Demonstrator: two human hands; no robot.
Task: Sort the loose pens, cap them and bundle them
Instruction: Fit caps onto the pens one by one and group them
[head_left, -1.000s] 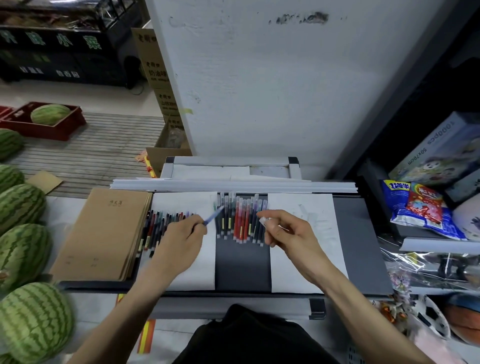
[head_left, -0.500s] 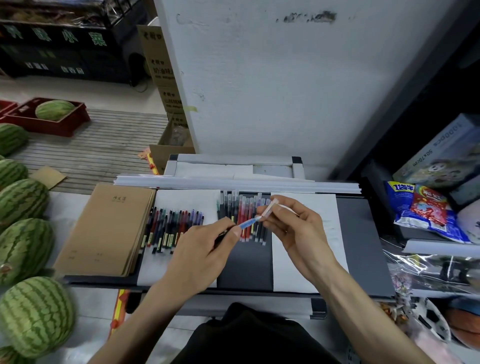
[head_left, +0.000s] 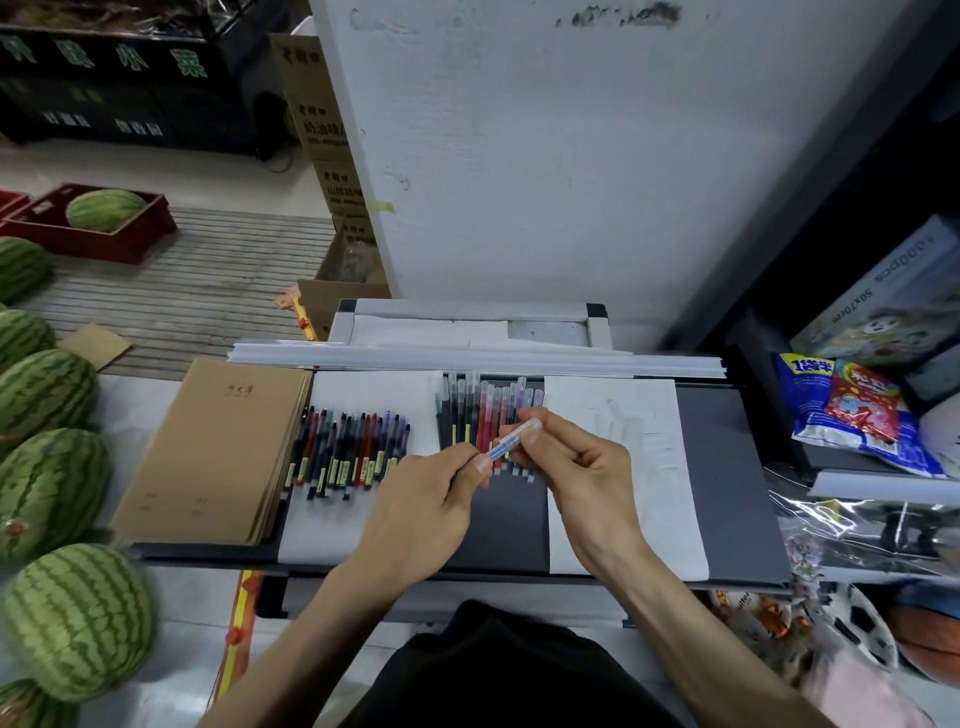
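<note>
Your left hand (head_left: 415, 499) and right hand (head_left: 582, 467) both pinch one blue pen (head_left: 506, 446) above the table's (head_left: 727, 467) middle, its capped end pointing toward the far-right corner.

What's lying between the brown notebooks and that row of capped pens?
In the head view, a row of uncapped pens on white paper lies between the notebooks and the capped pens.

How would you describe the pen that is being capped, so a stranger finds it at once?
Start at the grey tray before the white pillar. Above its dark middle strip, the left hand and right hand meet on one blue pen. Unlike the two rows lying flat, it is lifted and slanted, its clear cap pinched by right fingers.
</note>
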